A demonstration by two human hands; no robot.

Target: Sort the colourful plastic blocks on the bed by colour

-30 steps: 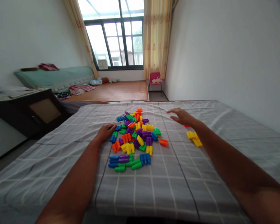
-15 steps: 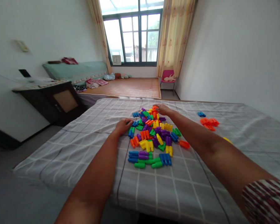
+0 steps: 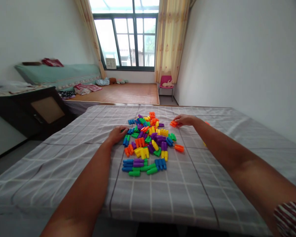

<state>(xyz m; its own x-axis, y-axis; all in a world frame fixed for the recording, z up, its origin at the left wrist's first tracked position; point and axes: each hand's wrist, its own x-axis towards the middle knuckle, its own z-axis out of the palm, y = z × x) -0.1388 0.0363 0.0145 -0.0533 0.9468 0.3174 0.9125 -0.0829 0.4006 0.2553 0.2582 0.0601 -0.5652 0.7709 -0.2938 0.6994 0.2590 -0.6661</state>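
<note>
Grasping an orange block (image 3: 173,124) that juts leftward from my right fingers (image 3: 179,119), to the right of the block pile (image 3: 148,139) on the checked cloth (image 3: 179,192), I have my left fingers (image 3: 121,128) at the pile's left edge, their hold unclear.

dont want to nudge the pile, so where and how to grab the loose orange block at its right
Probably pinch the orange block mid-length by its near and far sides, from above and the right: it lies flat, lengthwise roughly left to right, with a blue block close off its left end.
</note>
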